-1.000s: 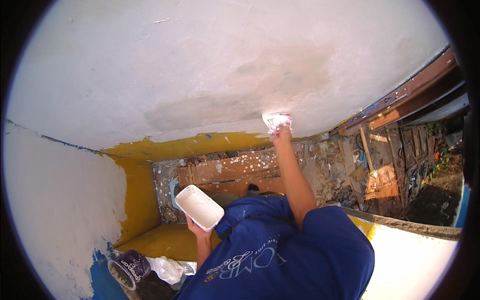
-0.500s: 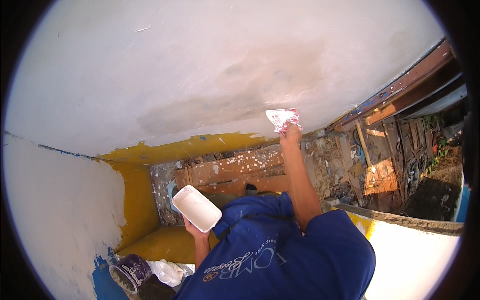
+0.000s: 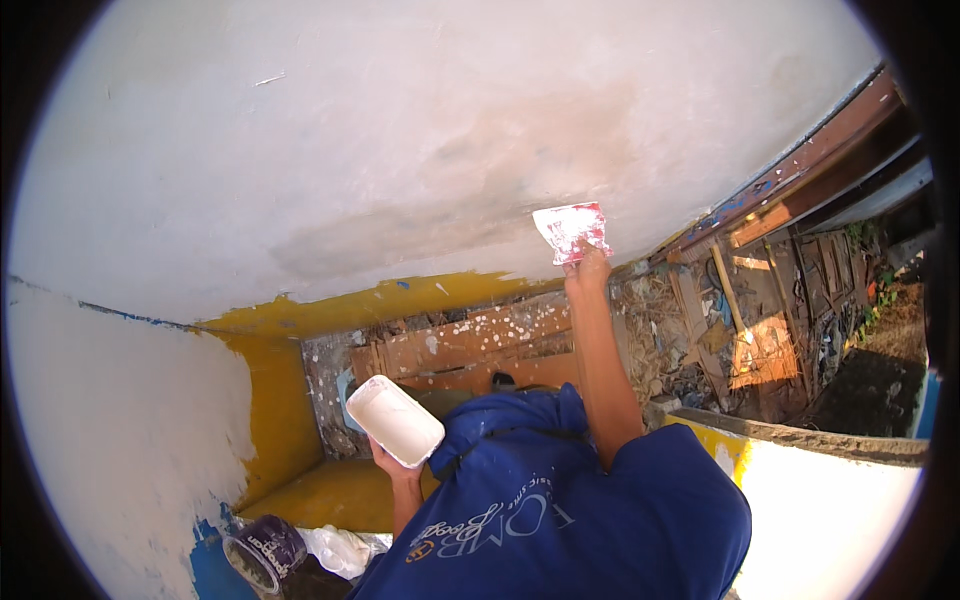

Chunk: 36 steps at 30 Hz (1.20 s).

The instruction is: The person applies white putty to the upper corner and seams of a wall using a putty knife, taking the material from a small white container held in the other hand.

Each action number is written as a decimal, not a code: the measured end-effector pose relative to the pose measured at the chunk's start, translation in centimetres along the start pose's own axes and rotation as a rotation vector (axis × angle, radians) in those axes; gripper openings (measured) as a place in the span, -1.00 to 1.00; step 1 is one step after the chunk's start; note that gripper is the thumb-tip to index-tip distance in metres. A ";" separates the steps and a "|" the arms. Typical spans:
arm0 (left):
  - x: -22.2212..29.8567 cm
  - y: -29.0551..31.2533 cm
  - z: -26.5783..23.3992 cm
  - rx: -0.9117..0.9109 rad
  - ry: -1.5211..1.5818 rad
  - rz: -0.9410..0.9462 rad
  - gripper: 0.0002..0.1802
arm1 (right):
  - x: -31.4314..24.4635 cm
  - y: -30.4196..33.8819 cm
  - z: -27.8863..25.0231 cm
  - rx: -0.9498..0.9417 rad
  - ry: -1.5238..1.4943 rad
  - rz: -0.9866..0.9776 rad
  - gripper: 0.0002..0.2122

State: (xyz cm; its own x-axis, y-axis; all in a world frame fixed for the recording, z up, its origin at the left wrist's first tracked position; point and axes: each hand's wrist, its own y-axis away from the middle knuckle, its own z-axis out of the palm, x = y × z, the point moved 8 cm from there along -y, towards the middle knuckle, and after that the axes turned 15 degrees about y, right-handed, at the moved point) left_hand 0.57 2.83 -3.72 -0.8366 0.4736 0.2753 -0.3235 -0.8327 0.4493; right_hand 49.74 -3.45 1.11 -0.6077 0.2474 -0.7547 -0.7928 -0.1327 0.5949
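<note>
My right hand (image 3: 590, 268) grips a red putty spreader (image 3: 572, 228), its broad blade smeared with white paste. The blade is at the lower part of a whitish wall (image 3: 220, 170), just right of a darker, damp-looking patch (image 3: 380, 228). Whether its edge touches the wall, I cannot tell. My left hand (image 3: 390, 463) holds a white rectangular tub (image 3: 427, 449) from below, tilted in front of my body. Smooth off-white putty (image 3: 392, 418) lies inside it; the fingers beneath are mostly hidden.
Yellow paint (image 3: 380, 300) shows along the wall's bottom and left corner. Paint-spotted boards (image 3: 450, 345) lie below. A dark bucket (image 3: 272, 550) and a white plastic bag (image 3: 335, 550) are at lower left. Planks and debris (image 3: 700, 320) lie right, beside a low wall's ledge (image 3: 800, 437).
My right hand and the spreader have moved slightly right, and the blade is turned a little, showing more of its face. The left hand keeps the tub in nearly the same place.
</note>
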 end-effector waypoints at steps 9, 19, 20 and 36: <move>0.2 -0.9 0.5 -0.037 -0.033 0.024 -0.40 | 1.9 -3.0 1.7 0.040 -0.007 0.027 -0.74; -0.4 0.3 2.9 -0.062 0.041 -0.043 -0.41 | 4.6 -0.9 0.7 0.068 0.091 0.098 -0.77; -0.5 0.1 2.6 -0.060 0.044 -0.040 -0.41 | 5.5 -1.2 1.2 0.066 0.094 0.098 -0.77; 0.4 1.1 1.9 -0.033 0.067 -0.034 -0.38 | 13.1 1.8 4.7 0.051 0.013 0.287 -0.70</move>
State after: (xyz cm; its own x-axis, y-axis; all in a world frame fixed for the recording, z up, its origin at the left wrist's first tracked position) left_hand 0.72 2.64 -1.52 -0.8523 0.4822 0.2025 -0.3653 -0.8260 0.4292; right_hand 40.57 4.05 -6.45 -0.8077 0.1939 -0.5567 -0.5850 -0.1469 0.7976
